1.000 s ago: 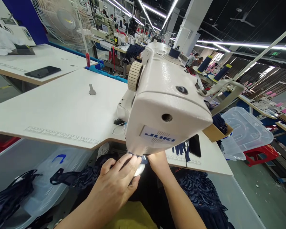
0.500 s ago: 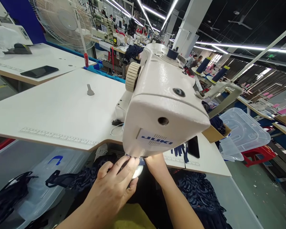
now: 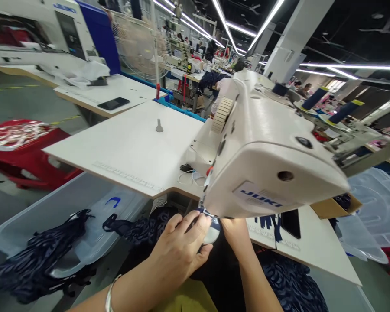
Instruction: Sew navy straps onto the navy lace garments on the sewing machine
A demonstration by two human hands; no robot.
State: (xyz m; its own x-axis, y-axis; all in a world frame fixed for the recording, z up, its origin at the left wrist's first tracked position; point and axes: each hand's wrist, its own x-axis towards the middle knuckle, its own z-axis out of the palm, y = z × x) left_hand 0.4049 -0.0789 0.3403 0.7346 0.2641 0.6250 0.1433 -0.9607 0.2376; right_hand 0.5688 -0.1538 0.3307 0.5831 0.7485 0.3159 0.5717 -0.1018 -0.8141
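Note:
The white JUKI sewing machine [image 3: 273, 169] stands before me, its head hiding the needle area. Under its left edge, my left hand [image 3: 185, 242] pinches a narrow navy fabric strip [image 3: 216, 222] between closed fingers. A pale rounded part [image 3: 212, 236] shows just below the strip, beside my left fingertips. My right hand [image 3: 235, 232] reaches under the machine head from the right. Its fingers are hidden there, so what they hold does not show. Navy patterned garments [image 3: 289, 277] hang below the table edge, right of my right forearm.
A clear plastic bin [image 3: 94, 221] with navy garments sits below the table at left. Cut navy strips [image 3: 269, 222] and a black phone [image 3: 291, 223] lie right of the machine. A red stool [image 3: 26, 151] stands far left; a cardboard box [image 3: 336, 206] is at right.
My view has turned left, so the machine and table appear farther right and the red stool has come into sight. Both hands stay at the machine head.

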